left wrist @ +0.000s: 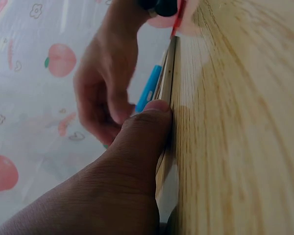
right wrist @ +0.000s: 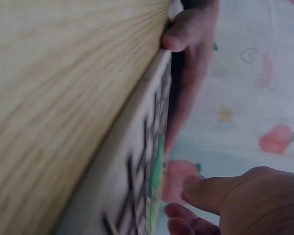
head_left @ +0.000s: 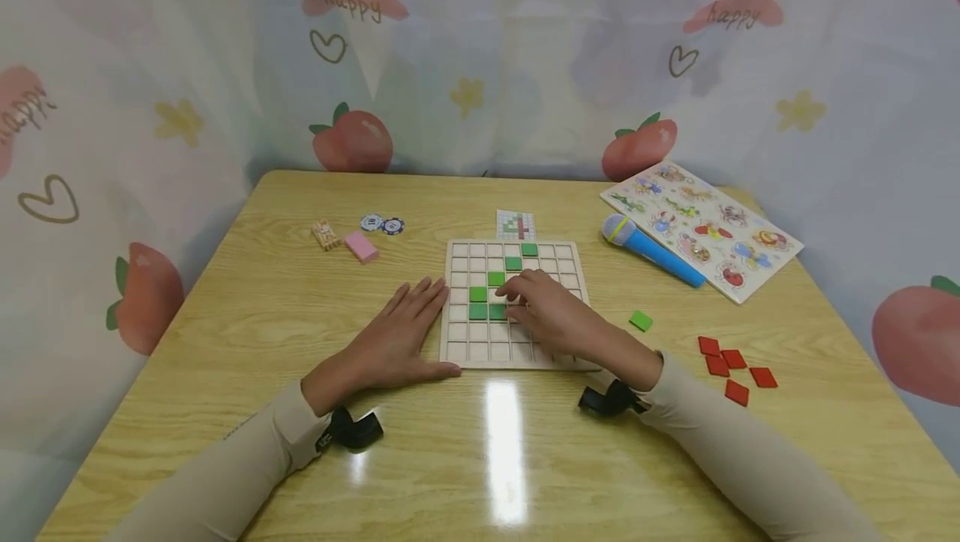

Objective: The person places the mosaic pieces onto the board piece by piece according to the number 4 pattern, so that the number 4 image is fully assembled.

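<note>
A square wooden grid board (head_left: 468, 350) lies on the table with several green square tiles (head_left: 478, 294) set in its cells. My left hand (head_left: 393, 333) rests flat beside the board, fingers spread along its left edge and thumb (left wrist: 154, 107) at the near corner. Above the board's middle hovers my right hand (head_left: 551, 308), its fingers bent downward. A sliver of green tile (left wrist: 106, 146) shows at the right fingertips in the left wrist view, mostly hidden by the fingers. In the right wrist view the right thumb (right wrist: 206, 191) is close over the board.
Right of the board lie a loose green tile (head_left: 641, 321), several red tiles (head_left: 717, 365), a blue toy microphone (head_left: 660, 254) and an insect picture board (head_left: 738, 275). A pattern card (head_left: 516, 223) lies behind. Poker chips (head_left: 392, 226) and a pink block (head_left: 362, 247) sit left.
</note>
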{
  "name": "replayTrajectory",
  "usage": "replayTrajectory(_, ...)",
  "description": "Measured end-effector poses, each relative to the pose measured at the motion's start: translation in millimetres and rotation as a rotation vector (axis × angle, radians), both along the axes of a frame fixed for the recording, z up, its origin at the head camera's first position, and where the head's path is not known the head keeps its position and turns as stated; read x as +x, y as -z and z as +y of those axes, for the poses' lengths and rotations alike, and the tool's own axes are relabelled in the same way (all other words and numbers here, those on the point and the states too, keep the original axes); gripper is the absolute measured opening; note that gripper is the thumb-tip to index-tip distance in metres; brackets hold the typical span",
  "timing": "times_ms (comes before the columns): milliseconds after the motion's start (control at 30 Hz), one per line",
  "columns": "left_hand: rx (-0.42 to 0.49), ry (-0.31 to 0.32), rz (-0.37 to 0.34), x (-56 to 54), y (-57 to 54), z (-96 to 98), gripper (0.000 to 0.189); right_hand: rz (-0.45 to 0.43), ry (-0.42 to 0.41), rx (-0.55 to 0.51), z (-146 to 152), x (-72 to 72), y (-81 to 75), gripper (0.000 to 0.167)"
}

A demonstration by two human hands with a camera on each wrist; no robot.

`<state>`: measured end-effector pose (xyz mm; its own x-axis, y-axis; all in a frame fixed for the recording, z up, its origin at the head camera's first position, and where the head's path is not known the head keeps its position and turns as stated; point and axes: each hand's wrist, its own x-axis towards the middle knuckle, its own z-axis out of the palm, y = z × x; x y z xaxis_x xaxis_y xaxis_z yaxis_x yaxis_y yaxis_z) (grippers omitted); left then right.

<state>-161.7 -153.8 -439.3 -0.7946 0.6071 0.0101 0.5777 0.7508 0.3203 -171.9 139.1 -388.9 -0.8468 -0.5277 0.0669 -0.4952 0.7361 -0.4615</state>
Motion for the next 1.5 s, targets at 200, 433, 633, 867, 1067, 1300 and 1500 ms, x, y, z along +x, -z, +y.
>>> replayTrajectory(200, -0.024, -0.017, -0.012, -0.7, 2.6, -2.3, 0.125, 0.247, 0.114, -0.189, 55.0, 23.3, -21.4, 0.023)
replayTrajectory(433, -0.01, -0.007, -0.015, -0.2, 4.7, -4.1, 0.125, 0.281, 0.416, -0.303, 118.2, 57.9, -19.2, 0.024)
replayTrajectory(633, -0.001, -0.004, 0.003, 0.0, 4.0, -4.8, 0.124, 0.211, 0.505, -0.303, 140.0, 68.5, -4.3, 0.024)
replayTrajectory(867, 0.005, -0.007, -0.002, 1.4, 5.8, -3.2, 0.125, 0.079, 0.583, -0.171, 150.7, 61.2, 17.8, 0.029)
replayTrajectory(1067, 0.013, 0.003, 0.006, 0.6, 5.0, -0.5, 0.124, 0.04, 0.588, -0.111, 153.2, 58.3, 29.4, 0.034)
replayTrajectory(1300, 0.022, 0.019, 0.026, 0.3, 4.1, 0.0, 0.124, 0.078, 0.566, -0.033, 152.2, 59.1, 35.0, 0.036)
replayTrajectory(1500, 0.017, 0.013, 0.016, 0.4, 4.7, -1.1, 0.124, 0.098, 0.555, 0.01, 150.6, 56.9, 35.0, 0.028)
